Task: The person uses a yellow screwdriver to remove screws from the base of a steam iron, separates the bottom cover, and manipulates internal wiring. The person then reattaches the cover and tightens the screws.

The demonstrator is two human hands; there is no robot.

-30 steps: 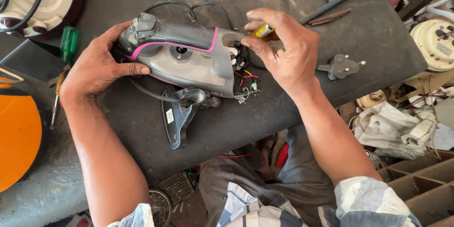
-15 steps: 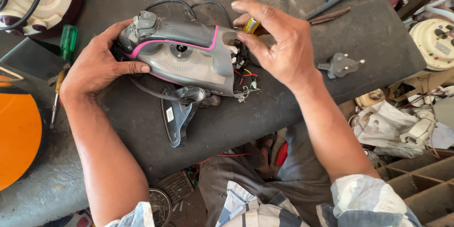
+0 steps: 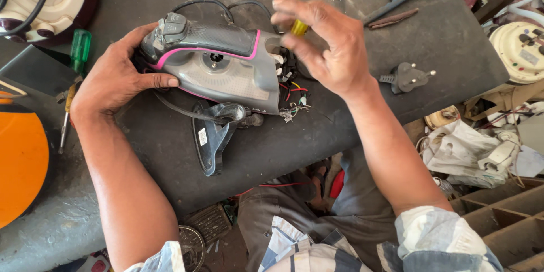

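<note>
On the dark table [image 3: 351,136] lay a grey-and-pink iron [image 3: 221,65], its rear open with wires showing. The left hand [image 3: 116,79] clasped the iron's nose end. The right hand [image 3: 328,45] pinched a yellow-handled screwdriver [image 3: 299,27] at the iron's rear.

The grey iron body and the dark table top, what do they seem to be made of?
The grey iron body looks like moulded plastic: matt, smooth curves, a pink trim line. The dark table top seems to be worn stone or coated board, dull and scuffed; I cannot tell which.
</note>
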